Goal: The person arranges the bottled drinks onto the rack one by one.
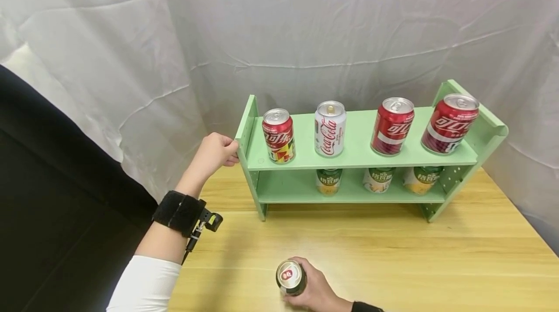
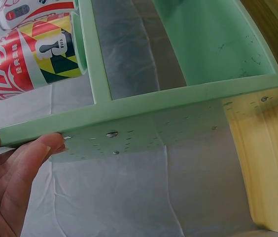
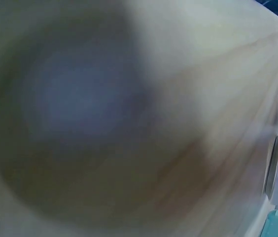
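A light green two-tier shelf (image 1: 349,154) stands on the wooden table (image 1: 436,254). Its top tier carries several red and white cola cans (image 1: 330,128); the lower tier holds three green and yellow cans (image 1: 378,178). My left hand (image 1: 215,151) grips the shelf's left side panel (image 2: 144,123), thumb (image 2: 35,153) pressed on the panel's edge, with a red cola can (image 2: 25,64) just above. Near the table's front edge, my right hand (image 1: 312,290) holds a dark green can (image 1: 290,277) upright on the table. The right wrist view is a blur of wood.
A creased white cloth (image 1: 305,35) hangs behind the shelf and table. A dark panel (image 1: 52,195) fills the left side. Bare table lies between the shelf and the held can, and to the right.
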`<move>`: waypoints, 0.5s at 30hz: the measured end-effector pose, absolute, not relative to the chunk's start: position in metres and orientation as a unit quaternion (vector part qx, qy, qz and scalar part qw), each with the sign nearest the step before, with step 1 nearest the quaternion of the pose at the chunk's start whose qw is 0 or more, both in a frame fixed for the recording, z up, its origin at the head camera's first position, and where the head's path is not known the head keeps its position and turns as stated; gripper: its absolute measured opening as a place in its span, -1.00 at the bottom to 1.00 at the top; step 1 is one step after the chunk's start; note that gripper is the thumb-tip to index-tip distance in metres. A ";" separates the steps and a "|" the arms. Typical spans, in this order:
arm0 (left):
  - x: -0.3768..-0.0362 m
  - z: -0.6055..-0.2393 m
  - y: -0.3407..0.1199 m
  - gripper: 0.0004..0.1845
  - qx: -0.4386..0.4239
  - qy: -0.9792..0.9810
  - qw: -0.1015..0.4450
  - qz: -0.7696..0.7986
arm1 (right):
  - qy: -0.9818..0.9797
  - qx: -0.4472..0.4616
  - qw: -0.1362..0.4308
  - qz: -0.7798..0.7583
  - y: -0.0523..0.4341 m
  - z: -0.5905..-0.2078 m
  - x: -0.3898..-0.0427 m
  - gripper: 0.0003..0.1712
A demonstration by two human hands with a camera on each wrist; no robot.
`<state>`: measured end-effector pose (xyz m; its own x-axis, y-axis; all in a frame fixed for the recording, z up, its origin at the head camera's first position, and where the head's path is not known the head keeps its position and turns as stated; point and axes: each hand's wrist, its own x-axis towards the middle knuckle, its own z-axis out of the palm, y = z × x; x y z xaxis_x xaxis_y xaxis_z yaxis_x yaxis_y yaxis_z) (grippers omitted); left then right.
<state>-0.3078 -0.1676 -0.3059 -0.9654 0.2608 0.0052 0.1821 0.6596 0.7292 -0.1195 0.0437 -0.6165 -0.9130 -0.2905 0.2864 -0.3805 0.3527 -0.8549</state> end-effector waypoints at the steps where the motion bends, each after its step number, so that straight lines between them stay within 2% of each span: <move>1: -0.308 -0.306 -0.168 -0.64 0.121 0.909 0.052 0.395 | -0.823 0.197 0.043 0.531 0.043 -0.617 -0.119 -0.12; 6: -0.308 -0.307 -0.168 -0.65 0.122 0.907 0.052 0.400 | -0.832 0.172 0.040 0.526 0.038 -0.614 -0.121 -0.11; 15: -0.308 -0.306 -0.169 -0.64 0.119 0.908 0.055 0.398 | -0.845 0.140 0.091 0.509 0.037 -0.596 -0.141 -0.07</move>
<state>-0.3084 -0.1686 -0.3058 -0.9657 0.2596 -0.0055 0.1717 0.6542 0.7366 -0.1412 0.0366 -0.5963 -0.9443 -0.1433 0.2962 -0.3288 0.4437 -0.8336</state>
